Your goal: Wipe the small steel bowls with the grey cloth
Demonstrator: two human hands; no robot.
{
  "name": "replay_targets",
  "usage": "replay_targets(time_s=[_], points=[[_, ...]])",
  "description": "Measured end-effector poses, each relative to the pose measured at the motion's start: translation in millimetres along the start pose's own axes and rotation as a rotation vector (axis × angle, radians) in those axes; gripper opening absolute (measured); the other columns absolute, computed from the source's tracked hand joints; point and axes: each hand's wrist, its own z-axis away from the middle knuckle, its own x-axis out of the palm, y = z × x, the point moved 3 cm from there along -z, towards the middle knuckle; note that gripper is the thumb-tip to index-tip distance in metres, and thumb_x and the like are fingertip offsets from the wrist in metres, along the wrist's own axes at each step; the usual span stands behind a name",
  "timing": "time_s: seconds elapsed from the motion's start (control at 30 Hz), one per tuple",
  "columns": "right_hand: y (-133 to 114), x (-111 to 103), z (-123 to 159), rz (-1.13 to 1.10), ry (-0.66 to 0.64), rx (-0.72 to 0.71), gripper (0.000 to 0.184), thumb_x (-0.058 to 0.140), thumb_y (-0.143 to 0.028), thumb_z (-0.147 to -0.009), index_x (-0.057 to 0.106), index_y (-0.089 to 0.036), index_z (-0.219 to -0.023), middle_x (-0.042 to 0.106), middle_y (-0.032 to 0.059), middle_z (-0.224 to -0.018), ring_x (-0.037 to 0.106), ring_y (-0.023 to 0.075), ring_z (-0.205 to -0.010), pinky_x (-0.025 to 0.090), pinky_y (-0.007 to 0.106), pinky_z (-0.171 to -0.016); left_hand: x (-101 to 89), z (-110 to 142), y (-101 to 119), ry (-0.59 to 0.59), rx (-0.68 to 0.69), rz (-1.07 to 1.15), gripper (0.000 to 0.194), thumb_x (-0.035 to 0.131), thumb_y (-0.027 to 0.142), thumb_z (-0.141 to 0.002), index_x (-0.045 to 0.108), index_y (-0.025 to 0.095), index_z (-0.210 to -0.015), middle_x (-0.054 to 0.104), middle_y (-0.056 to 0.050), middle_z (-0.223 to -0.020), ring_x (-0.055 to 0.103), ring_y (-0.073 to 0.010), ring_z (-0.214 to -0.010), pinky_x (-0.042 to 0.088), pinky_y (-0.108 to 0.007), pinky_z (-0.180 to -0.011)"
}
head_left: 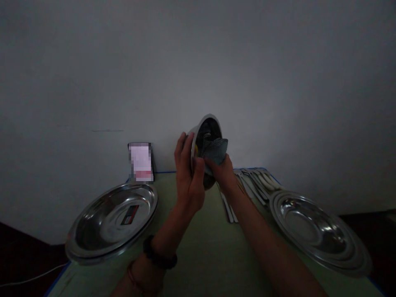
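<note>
A metal bowl (198, 128) is held up above the table, tilted on its side with its opening turned to the right. My left hand (189, 173) grips it from the left, thumb at the near rim and fingers round the outside. My right hand (223, 171) is closed on a grey-green cloth (216, 149), which it presses into the bowl's mouth. Part of the cloth and most of the right fingers are hidden. A small yellow spot shows inside the rim.
Stacked metal basins (89, 243) with a label stand on the left of the green table (198, 255). Stacked metal plates (309, 225) lie on the right. Several pieces of cutlery (255, 187) lie behind them. A phone (141, 161) leans against the wall at the back left.
</note>
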Motion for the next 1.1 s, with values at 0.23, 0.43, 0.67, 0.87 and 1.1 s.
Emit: replay_targets(time_s=[0.23,0.43,0.67,0.87,1.1], points=[[-19,-36,-17,0.285,-0.022,-0.081,0.032,0.072,-0.04,-0.066,0.062,-0.017,-0.086,0.07,0.0103,-0.085,0.063,0.0259,-0.081,0.045,0.036,-0.07,-22.4,-23,-14,-0.409,-0.542,0.311,0.048,0.053,0.044,-0.089,0.053,0.027,-0.133,0.057,-0.004,-0.136,0.045,-0.028,-0.132,0.034,-0.046,-0.112],[-51,-37,-10,0.326,-0.007,-0.239,0.027,0.068,-0.043,-0.074,0.065,-0.017,-0.081,0.069,0.0066,-0.075,0.061,0.0216,-0.071,0.042,0.031,-0.063,-50.3,-37,-13,-0.468,-0.557,0.361,0.053,0.062,0.038,-0.083,0.053,0.028,-0.134,0.061,-0.007,-0.132,0.056,-0.034,-0.121,0.049,-0.048,-0.099],[-26,0,6,-0.546,-0.015,0.278,0.034,0.066,-0.042,-0.074,0.065,-0.016,-0.096,0.072,0.0108,-0.105,0.067,0.0231,-0.094,0.052,0.038,-0.083,-40.5,-35,13,-0.346,0.186,-0.099,0.08,0.072,0.038,-0.074,0.034,0.03,-0.144,0.029,-0.008,-0.156,0.029,-0.0342,-0.141,0.026,-0.053,-0.115],[-33,33,33,-0.853,-0.114,0.486,0.032,0.071,-0.022,-0.065,0.063,-0.018,-0.096,0.074,0.0076,-0.101,0.069,0.0198,-0.089,0.054,0.035,-0.085,-36.2,-29,13,-0.194,0.308,-0.091,0.076,0.064,0.036,-0.081,0.027,0.035,-0.147,0.024,-0.002,-0.158,0.017,-0.0312,-0.145,0.017,-0.052,-0.117],[-29,0,12,-0.08,-0.097,0.046,0.043,0.07,-0.03,-0.066,0.057,-0.017,-0.105,0.068,0.0126,-0.108,0.062,0.0267,-0.099,0.048,0.042,-0.086,-63.3,-43,-3,-0.393,-0.27,0.276,0.065,0.069,0.021,-0.072,0.053,0.035,-0.134,0.062,0.001,-0.13,0.053,-0.0319,-0.124,0.039,-0.049,-0.108]])
